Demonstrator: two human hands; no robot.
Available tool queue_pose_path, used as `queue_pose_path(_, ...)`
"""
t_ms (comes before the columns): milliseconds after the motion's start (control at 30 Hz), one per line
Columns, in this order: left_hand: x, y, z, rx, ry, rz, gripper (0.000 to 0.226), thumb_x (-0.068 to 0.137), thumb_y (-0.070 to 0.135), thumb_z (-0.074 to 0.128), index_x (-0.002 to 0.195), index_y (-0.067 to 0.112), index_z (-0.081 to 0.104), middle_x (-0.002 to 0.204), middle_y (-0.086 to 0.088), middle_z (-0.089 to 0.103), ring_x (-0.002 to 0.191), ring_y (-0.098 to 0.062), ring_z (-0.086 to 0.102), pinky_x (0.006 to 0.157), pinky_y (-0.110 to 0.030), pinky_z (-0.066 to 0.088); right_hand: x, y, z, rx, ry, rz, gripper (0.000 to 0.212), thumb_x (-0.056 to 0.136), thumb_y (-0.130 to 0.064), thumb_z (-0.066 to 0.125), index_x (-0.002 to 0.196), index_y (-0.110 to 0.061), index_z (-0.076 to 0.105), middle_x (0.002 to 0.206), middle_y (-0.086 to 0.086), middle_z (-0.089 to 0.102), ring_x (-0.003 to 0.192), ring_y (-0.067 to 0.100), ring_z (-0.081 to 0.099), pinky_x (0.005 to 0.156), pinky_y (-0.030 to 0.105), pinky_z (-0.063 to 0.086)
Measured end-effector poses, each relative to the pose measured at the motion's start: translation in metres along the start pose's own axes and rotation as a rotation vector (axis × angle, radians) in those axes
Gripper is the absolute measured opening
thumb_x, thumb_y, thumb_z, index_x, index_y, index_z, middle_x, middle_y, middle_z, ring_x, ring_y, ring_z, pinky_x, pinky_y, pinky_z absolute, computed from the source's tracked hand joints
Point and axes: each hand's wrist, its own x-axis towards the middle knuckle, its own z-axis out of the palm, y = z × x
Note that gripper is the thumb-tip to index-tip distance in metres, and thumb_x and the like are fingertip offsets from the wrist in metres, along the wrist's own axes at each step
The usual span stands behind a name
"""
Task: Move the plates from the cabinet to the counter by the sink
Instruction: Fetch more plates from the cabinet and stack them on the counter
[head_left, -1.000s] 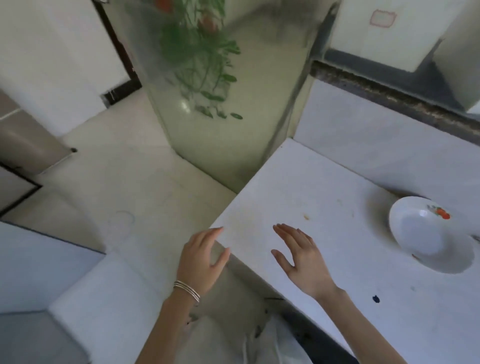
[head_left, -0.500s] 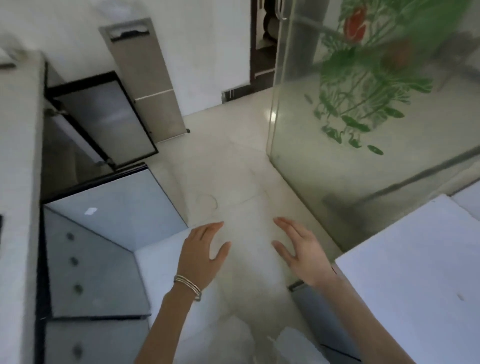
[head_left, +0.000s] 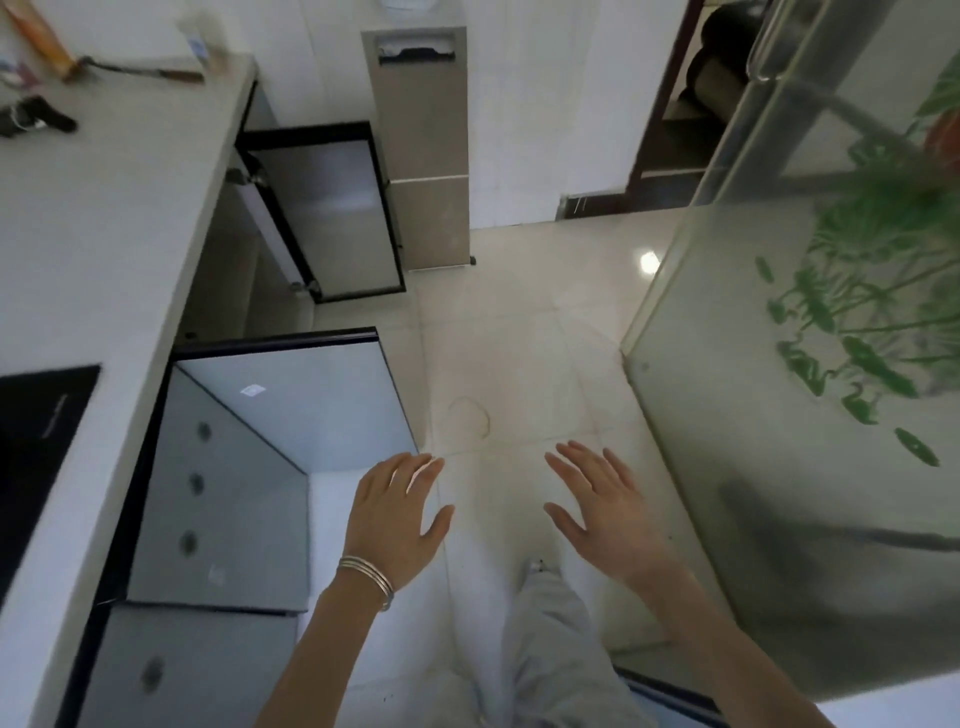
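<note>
My left hand (head_left: 397, 514) and my right hand (head_left: 605, 512) hang in front of me over the tiled floor, fingers straight and spread, holding nothing. A silver bangle sits on my left wrist. To the left, a lower cabinet (head_left: 228, 483) stands with its grey door (head_left: 311, 400) swung open toward the floor space. Its inside is hidden from here. No plate is in view. A second open cabinet door (head_left: 332, 213) shows farther back under the same white counter (head_left: 104, 218).
A frosted glass door (head_left: 779, 415) with green plant print stands on the right. A tall beige bin (head_left: 423, 145) is against the far wall. A black cooktop (head_left: 36, 431) and small utensils lie on the left counter. Pale floor tiles (head_left: 509, 364) stretch ahead.
The view has swung left, away from the counter with the white plate, toward the open cabinets. Both hands stay raised and empty in front of me.
</note>
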Motion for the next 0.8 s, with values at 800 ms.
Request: queue_pose_path(800,0.233,0.012,0.037,0.223,-0.185,-0.295,0.06,0.085,0.054,0.027,0.131,0.02,0.044,0.136,-0.008,0.05,0.129,-0.028,0.028,0.106,-0.05,0.016,0.259,0.172,-0.005,-0.12,-0.173,-0.312,0.058,0.087,-0.049,0.033,0.135,-0.018,0.041,0.141,0.007,0.046,0.131,0.022,0.041,0.11,0.045,0.024)
